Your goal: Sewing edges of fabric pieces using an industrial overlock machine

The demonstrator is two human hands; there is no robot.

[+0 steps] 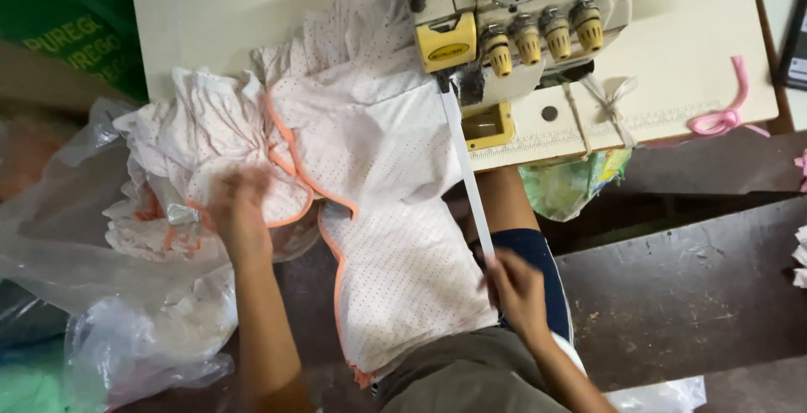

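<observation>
While the right hand [514, 288] is pinched shut on a white strip [465, 169] running to twelve o'clock, dotted fabric [382, 211] is pressed by the blurred left hand [238, 209]; its grip cannot be told.

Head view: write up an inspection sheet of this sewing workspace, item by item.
Surface: cream machine table, mostly covered by cloth on its near side.
Job's things: white dotted fabric with orange edging draped from the table to the lap; white tape strip running from the sewing machine down to the right hand.
Clutter: clear plastic bags at left; pink strip on the table's right end.
Grippers: left hand blurred, on the ruffled fabric pile; right hand, fingers pinching the tape's end.
Cables: nothing seen.
Surroundings: dark wooden bench at right; green bag at upper left.
</observation>
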